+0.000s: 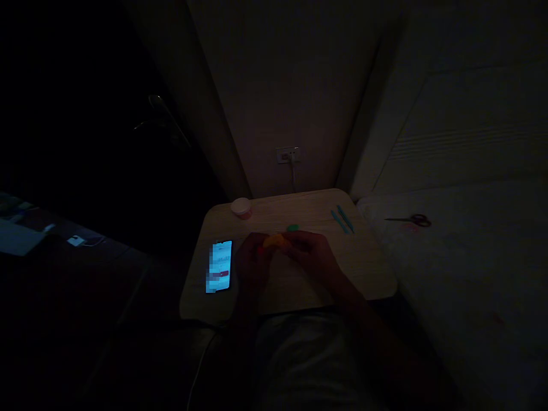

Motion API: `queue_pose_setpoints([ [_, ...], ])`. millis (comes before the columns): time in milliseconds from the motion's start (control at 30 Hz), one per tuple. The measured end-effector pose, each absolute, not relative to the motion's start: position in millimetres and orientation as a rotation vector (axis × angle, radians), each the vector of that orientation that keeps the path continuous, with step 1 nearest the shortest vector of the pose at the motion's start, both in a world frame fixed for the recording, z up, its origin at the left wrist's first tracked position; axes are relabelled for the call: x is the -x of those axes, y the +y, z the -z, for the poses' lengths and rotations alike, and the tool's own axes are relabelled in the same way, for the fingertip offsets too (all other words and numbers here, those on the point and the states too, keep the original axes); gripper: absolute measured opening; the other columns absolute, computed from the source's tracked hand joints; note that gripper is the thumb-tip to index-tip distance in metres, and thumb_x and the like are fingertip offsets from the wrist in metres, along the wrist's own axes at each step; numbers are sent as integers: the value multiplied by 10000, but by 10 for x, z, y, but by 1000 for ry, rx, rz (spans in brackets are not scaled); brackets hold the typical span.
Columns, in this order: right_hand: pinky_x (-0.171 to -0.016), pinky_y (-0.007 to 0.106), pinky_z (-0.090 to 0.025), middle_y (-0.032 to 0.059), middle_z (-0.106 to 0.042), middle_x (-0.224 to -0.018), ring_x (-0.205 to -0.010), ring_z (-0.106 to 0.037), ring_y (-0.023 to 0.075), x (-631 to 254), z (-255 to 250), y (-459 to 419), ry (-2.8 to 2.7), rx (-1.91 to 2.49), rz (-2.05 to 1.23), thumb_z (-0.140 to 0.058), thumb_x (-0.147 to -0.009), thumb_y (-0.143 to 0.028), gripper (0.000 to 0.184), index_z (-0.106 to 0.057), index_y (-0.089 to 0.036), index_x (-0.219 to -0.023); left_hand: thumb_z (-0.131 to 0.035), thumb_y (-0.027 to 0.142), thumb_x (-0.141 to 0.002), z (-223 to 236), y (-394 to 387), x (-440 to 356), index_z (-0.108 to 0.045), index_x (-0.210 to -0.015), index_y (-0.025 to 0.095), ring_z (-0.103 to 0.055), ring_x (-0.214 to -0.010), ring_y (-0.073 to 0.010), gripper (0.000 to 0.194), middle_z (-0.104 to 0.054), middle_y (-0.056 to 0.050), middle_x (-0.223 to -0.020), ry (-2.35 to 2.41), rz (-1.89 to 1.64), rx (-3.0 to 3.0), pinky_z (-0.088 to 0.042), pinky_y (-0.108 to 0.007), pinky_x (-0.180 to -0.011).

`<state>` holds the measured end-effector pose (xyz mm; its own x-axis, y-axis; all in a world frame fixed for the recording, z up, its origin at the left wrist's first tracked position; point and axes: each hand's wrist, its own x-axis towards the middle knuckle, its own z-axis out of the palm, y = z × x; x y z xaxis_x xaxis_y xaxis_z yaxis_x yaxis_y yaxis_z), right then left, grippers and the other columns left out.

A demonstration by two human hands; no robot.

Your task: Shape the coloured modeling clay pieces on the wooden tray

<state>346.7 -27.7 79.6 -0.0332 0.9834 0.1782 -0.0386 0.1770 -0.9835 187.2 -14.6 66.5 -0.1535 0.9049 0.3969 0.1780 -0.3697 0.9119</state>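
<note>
Over the middle of the small table, my left hand and my right hand are brought close together. Between them is a soft-looking orange lump, perhaps modelling clay, gripped by the fingers of both hands. A small red spot shows at my left fingers; the dark hides what it is. Just beyond the hands, a flat green piece lies on the wood. Two slim teal tools rest side by side at the right. Finer finger detail is lost in the low light.
A lit phone lies left of my hands on the table. At the back left stands a round lidded tub. Scissors lie on a pale surface to the right. A cable runs from the wall socket behind.
</note>
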Motion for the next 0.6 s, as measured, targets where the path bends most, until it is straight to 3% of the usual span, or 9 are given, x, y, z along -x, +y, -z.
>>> queue_pose_setpoints([
  [167,-667,311,-575,76,-791,-849,-715,-718,204,-3374,-763,-292,-1268,1162,-960,-852,-708,-493,353,-786,-191,-878,-798,211,-722,-671,-160,-1828,-609,-643,210,-541,-660,-153,205,-623,8,-692,1264,-1634,-1779,-424,-255,-621],
  [333,-606,273,-516,46,-758,-756,-649,-662,167,-3400,-759,-294,-1336,1180,-891,-841,-725,-469,319,-778,-185,-856,-773,167,-702,-698,-185,-1837,-580,-610,208,-560,-651,-153,218,-625,9,-672,1221,-1633,-1841,-420,-254,-613],
  [500,-523,253,-463,27,-722,-690,-579,-608,148,-3440,-742,-281,-1237,1140,-997,-831,-718,-482,304,-755,-194,-776,-838,282,-702,-694,-190,-1880,-665,-715,215,-632,-762,-188,185,-712,-24,-809,1166,-1537,-1684,-488,-279,-694],
  [600,-485,246,-445,25,-705,-651,-544,-588,145,-3458,-731,-284,-1121,1113,-1089,-834,-699,-490,313,-741,-194,-745,-824,466,-722,-618,-147,-1874,-713,-764,210,-654,-787,-211,283,-724,-49,-834,969,-1493,-1515,-518,-306,-717],
])
